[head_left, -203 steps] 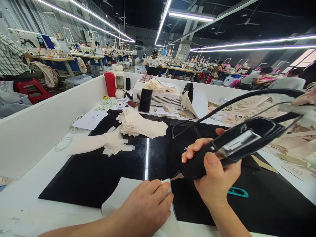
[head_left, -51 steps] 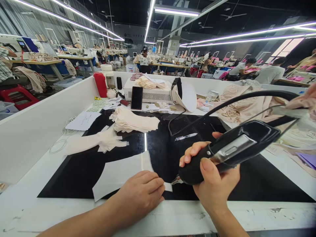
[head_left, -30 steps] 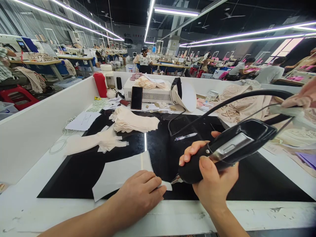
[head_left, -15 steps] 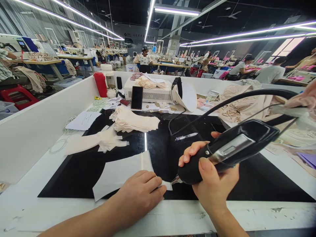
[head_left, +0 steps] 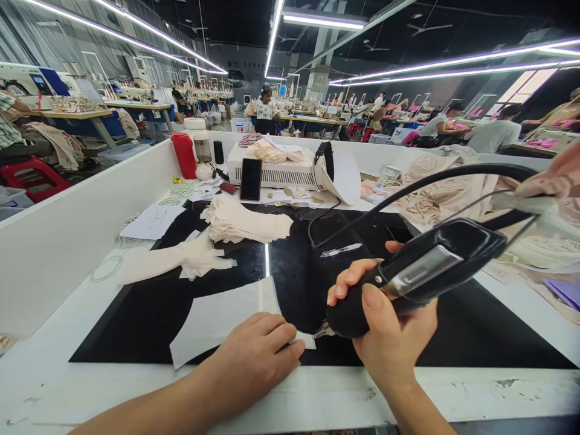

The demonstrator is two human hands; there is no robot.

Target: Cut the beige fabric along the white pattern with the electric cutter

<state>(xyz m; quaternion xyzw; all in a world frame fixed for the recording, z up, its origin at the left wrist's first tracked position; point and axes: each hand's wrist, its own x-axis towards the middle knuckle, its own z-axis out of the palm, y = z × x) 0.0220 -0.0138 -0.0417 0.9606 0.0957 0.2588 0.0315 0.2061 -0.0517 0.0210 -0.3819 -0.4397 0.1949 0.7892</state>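
**Cutter tip meeting a white sheet at a garment counter**

A person is pressing the left hand (head_left: 256, 359) flat on a white sheet (head_left: 217, 320) lying on a black mat (head_left: 149, 314) at lower centre of the frame, fingers (head_left: 283, 338) pressed together and laid over the sheet's right corner. The right hand (head_left: 389, 338) is gripping a black corded cutter (head_left: 417, 272), fingers wrapped round its bulbous front end, thumb on top. The tool's small metal tip (head_left: 322, 330) is touching the sheet's right edge, just beside the left fingertips.

The risk is looking plain: the tip is working very near the holding fingers, and a slip of the tool or a shift of the sheet on the mat could catch them or spoil the edge. The cable (head_left: 408, 187) arching to the upper right could also be tugging the tool off line.

Much is staying unclear. The tip is too small to tell its kind, and the hand is hiding the sheet's corner. A blurred hand (head_left: 555, 175) is intruding at the right edge, holding something indistinct. Further back, stacked pale fabric pieces (head_left: 247, 223), a phone (head_left: 251, 179) and a red bottle (head_left: 185, 154) are sitting on the counter (head_left: 54, 374).
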